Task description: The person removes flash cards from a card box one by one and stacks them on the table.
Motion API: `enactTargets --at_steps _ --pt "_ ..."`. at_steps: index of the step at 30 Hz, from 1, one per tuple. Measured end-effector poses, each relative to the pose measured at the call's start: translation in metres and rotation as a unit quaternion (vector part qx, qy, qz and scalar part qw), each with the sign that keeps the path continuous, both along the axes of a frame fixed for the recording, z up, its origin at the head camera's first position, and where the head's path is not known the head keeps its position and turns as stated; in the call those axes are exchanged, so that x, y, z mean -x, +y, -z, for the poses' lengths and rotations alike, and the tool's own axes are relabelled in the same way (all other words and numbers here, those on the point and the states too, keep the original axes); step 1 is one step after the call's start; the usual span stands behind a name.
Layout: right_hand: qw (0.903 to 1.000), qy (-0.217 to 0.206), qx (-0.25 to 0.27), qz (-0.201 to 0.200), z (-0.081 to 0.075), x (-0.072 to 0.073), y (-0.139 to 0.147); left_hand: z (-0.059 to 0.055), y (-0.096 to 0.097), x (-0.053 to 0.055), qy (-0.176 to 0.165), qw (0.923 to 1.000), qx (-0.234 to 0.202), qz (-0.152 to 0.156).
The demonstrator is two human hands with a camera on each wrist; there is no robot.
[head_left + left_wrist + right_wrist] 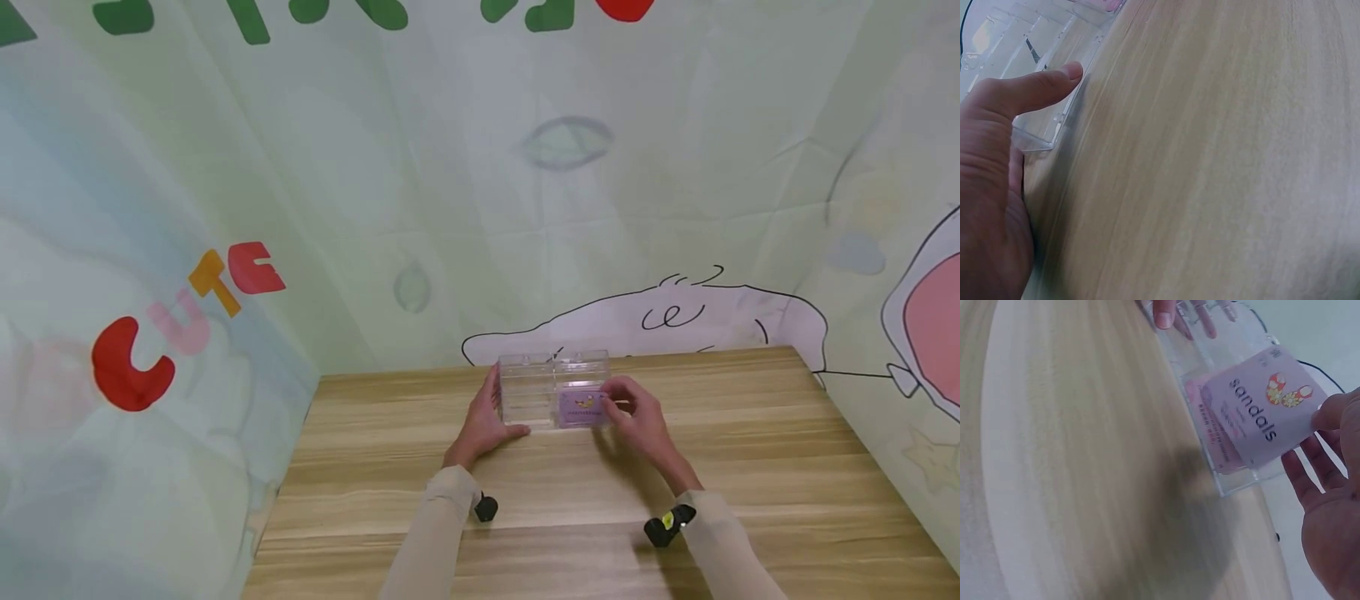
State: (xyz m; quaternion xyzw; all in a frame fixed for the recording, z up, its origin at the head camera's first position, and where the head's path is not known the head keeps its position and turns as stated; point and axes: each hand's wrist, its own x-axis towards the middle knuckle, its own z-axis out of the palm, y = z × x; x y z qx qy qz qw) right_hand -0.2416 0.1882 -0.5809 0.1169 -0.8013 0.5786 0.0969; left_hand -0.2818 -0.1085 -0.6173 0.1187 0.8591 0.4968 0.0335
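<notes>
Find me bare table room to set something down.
The table is bare left of the left hand, right of the right hand, and in front of the clear box between the sleeves. The box is crowded: hands at both sides, a sandals card at its right half.

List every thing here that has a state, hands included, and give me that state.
Clear holder: resting on the wood-grain table.
Pink card: in the holder's right half, partly covered.
"Sandals" card: pinched at one edge, overlapping the pink card.
Left hand: gripping the holder's left side.
Right hand: pinching the "sandals" card.
</notes>
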Motion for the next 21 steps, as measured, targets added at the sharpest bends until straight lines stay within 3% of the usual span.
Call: enactTargets --at_steps 9,15,21 --pt "0.9992 -0.032 -0.019 0.014 -0.012 -0.003 0.010 0.001 0.000 0.001 0.007 0.9999 -0.009 0.004" --pt "0.9996 -0.022 -0.014 0.005 -0.012 -0.006 0.019 0.001 -0.001 0.002 0.011 0.9997 -0.022 0.008" --pt "0.9986 -0.042 -0.033 -0.001 -0.010 -0.013 0.026 0.001 -0.001 0.002 0.011 0.9998 -0.016 0.005"
